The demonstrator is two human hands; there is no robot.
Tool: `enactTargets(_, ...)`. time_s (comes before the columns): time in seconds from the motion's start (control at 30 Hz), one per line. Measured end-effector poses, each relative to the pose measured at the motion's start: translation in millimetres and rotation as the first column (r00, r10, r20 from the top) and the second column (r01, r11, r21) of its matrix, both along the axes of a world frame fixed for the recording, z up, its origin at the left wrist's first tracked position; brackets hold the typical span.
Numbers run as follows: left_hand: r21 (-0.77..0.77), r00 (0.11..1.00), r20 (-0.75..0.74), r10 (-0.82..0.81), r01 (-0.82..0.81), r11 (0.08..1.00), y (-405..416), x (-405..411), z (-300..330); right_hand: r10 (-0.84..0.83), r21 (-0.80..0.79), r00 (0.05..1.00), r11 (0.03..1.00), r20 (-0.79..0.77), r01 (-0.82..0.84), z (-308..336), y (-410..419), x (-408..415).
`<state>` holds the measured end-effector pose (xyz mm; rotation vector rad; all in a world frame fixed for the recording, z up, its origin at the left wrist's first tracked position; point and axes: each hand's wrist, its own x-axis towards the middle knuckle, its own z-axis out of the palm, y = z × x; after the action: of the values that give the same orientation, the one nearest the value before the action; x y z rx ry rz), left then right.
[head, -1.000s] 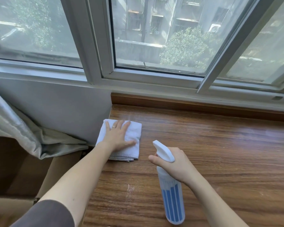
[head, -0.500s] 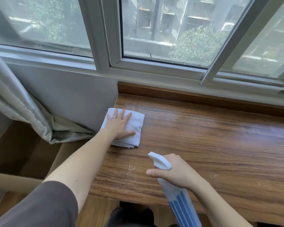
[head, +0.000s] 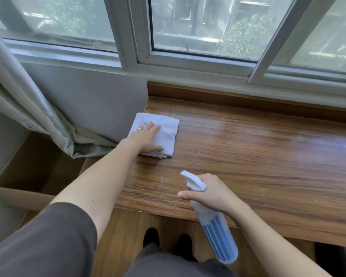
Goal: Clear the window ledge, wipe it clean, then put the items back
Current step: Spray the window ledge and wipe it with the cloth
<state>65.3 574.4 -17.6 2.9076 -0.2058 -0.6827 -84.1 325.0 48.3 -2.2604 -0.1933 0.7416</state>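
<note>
— Where's the cloth (head: pixel 164 132) sitting right now?

— Under the left hand (head: pixel 146 139), at the far left end of the ledge (head: pixel 258 156), right where the wood meets the side wall. The fingers are laid out flat and a little spread, palm pressing down on the folded white square. Nothing gripped, just pressed.

— And the other hand?

— The right hand (head: pixel 212 193) is curled round the neck of the spray bottle (head: pixel 218 226), forefinger reaching forward under the white nozzle as if on the trigger, though I can't see the trigger itself. The bottle hangs tilted, its striped body pointing back toward the person and past the front edge of the ledge, nozzle aimed forward and left, toward the cloth.

— So which way does the wiping go?

— I'd judge to the right. From the left hand, nearly all of the bare wood runs off to its right and a bit nearer the window; to its left there's only wall. The ledge's long axis runs left to right along the window frame (head: pixel 188 62), so the stroke would follow the grain.

— Which hand is nearer the unwiped stretch?

— The right one, but it's busy with the bottle. The left has the cloth, so it would have to sweep across in front of the bottle hand.

— Anything on the ledge to put back?

— Nothing stands on the part I can see, so clearing looks done.
</note>
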Motion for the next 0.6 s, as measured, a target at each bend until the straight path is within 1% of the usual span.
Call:
enactTargets(0.2, 0.000, 0.999, -0.025, -0.035, 0.035, 0.999, 9, 0, 1, -0.017, -0.021, 1.000, 1.000, -0.014, 0.017, -1, 13, -15)
enactTargets(0.37, 0.005, 0.997, -0.008, -0.072, 0.072, 0.997, 13, 2, 1, -0.003, -0.119, 1.000, 0.993, -0.015, 0.002, -5, 27, -25)
enactTargets(0.47, 0.011, 0.996, 0.008, -0.094, 0.094, 0.996, 15, 2, 2, -0.057, -0.101, 0.997, 0.994, -0.043, 0.052, -8, 29, -28)
enactTargets(0.6, 0.025, 0.994, 0.048, -0.096, 0.095, 0.995, 16, 4, 3, -0.070, -0.089, 0.994, 0.994, -0.085, 0.062, -11, 29, -34)
